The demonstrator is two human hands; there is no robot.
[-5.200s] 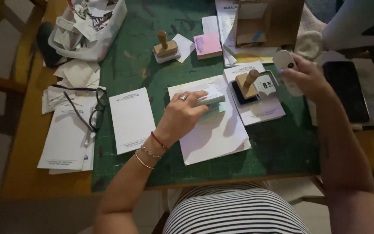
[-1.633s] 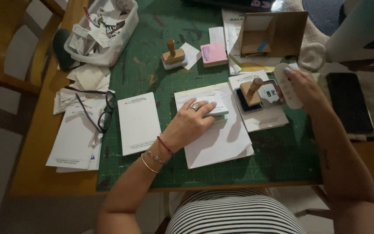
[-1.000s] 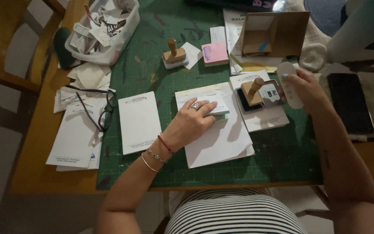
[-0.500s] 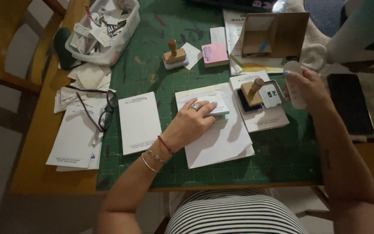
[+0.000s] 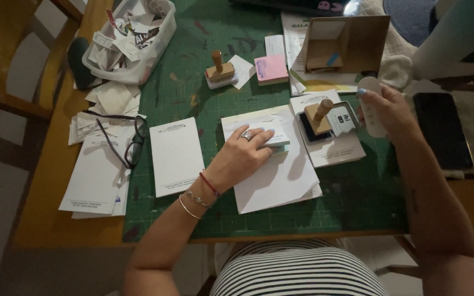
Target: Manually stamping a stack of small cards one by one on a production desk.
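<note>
My left hand [image 5: 242, 156] rests fingers-down on a pale green pad [image 5: 272, 138] lying on a stack of white sheets [image 5: 275, 175] in the middle of the green cutting mat [image 5: 193, 82]. My right hand [image 5: 391, 109] holds a small white oblong object [image 5: 372, 109] upright at the mat's right side. Just left of it a wooden-handled stamp [image 5: 319, 116] stands on a dark ink pad [image 5: 311, 130] on a white card.
A white notepad [image 5: 175, 155] lies left of my left hand. Glasses [image 5: 130, 143] sit on papers [image 5: 97, 175] at the left. A second wooden stamp [image 5: 219, 69], pink sticky notes [image 5: 271, 68], a cardboard box [image 5: 346, 44], a tub of scraps [image 5: 130, 38] and a black phone [image 5: 441, 129] surround the mat.
My right hand has turned the white object from flat and round-looking to upright. My left hand stays on the pad. The view has shifted slightly.
</note>
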